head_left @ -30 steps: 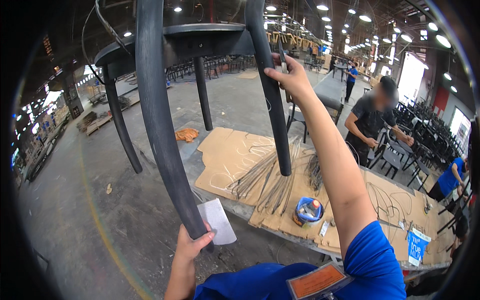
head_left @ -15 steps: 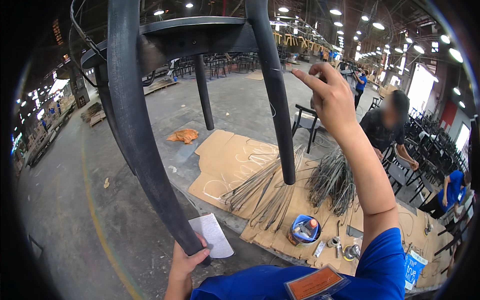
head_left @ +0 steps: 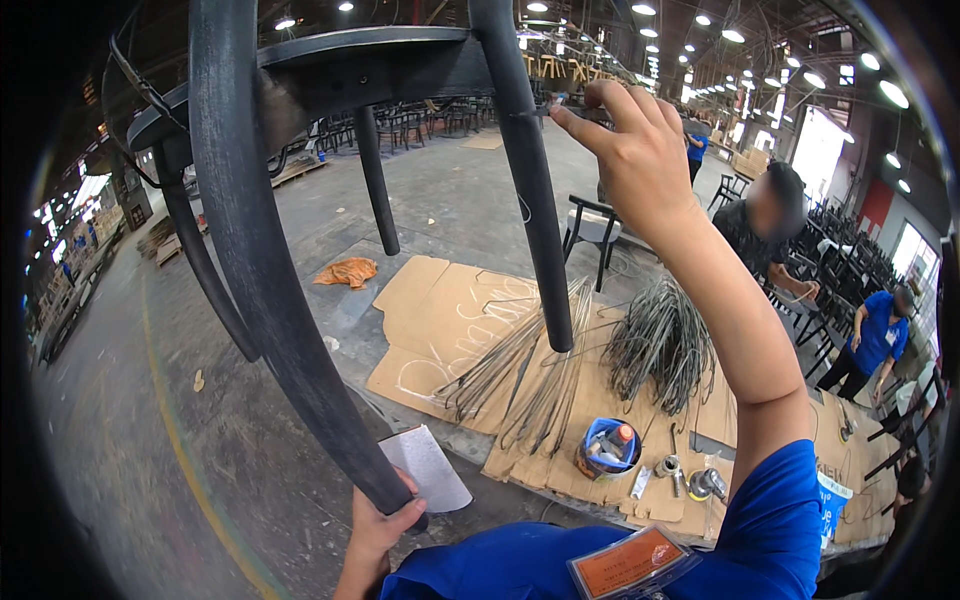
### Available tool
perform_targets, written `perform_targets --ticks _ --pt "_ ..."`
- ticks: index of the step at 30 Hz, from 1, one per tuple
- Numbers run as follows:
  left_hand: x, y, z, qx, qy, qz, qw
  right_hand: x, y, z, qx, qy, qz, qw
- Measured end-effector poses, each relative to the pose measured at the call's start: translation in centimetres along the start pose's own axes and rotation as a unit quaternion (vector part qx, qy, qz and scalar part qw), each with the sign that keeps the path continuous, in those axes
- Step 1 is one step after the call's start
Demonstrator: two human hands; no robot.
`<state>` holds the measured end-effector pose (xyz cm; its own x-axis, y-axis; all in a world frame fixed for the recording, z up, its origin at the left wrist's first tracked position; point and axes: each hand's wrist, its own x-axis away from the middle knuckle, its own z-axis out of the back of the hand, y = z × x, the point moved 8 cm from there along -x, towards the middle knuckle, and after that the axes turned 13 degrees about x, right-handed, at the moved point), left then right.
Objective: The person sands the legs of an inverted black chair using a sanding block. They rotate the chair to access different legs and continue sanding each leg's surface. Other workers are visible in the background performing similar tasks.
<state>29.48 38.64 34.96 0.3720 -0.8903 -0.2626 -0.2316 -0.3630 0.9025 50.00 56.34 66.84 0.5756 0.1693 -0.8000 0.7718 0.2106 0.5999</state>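
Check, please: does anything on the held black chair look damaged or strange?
Yes: a pale, curved mark on the black chair leg nearest the right hand interrupts the dark surface. Whether it is a scratch or something stuck there, I cannot tell.

The chair (head_left: 390, 80) in front of you is black, and its near leg (head_left: 265, 280) is streaked with paler grey, lengthwise like grain. A thin white curl marks the dark leg to your right (head_left: 540, 235). The sheet (head_left: 438, 475) low by the near leg is greyish white. Your shirt (head_left: 490, 560) is plain bright blue; your badge (head_left: 632, 562) is orange with darker print. Ahead of you, the cardboard (head_left: 412, 300) is tan with loose white handwriting, the wires (head_left: 660, 345) are dark and pale grey, and the cloth (head_left: 346, 272) is orange. You have a bright blue liner (head_left: 589, 446) in the tub, and a yellow stripe (head_left: 172, 430) across the grey floor (head_left: 100, 420).
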Motion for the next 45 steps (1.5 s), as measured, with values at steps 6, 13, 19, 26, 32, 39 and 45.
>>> perform_targets --ticks 6,13,19,26,32,39,45 --pt "-0.3 0.8 1.8 -0.001 0.001 0.014 1.000 -1.3 -2.0 -0.4 0.004 0.000 0.005 1.000" --pt "-0.3 2.1 3.6 -0.014 0.009 -0.009 1.000 -2.1 -3.9 -1.1 0.003 -0.037 -0.001 0.999" --pt "-0.3 2.9 4.3 -0.008 0.018 -0.013 1.000 -2.8 -4.6 -1.3 -0.017 -0.039 -0.021 0.999" --pt "-0.1 3.4 4.8 -0.017 0.015 -0.014 1.000 -3.3 -5.0 -1.7 -0.032 -0.062 -0.027 0.997" --pt "-0.1 3.7 5.0 -0.013 0.017 -0.017 1.000 -3.6 -5.0 -1.7 -0.040 -0.041 -0.038 0.998" --pt "0.0 3.5 5.3 -0.002 0.025 -0.003 1.000 -4.0 -5.4 -1.8 -0.039 -0.059 -0.044 0.997" --pt "-0.1 3.7 5.4 -0.014 0.013 -0.009 1.000 -4.2 -5.9 -1.8 -0.016 -0.065 -0.045 0.997"
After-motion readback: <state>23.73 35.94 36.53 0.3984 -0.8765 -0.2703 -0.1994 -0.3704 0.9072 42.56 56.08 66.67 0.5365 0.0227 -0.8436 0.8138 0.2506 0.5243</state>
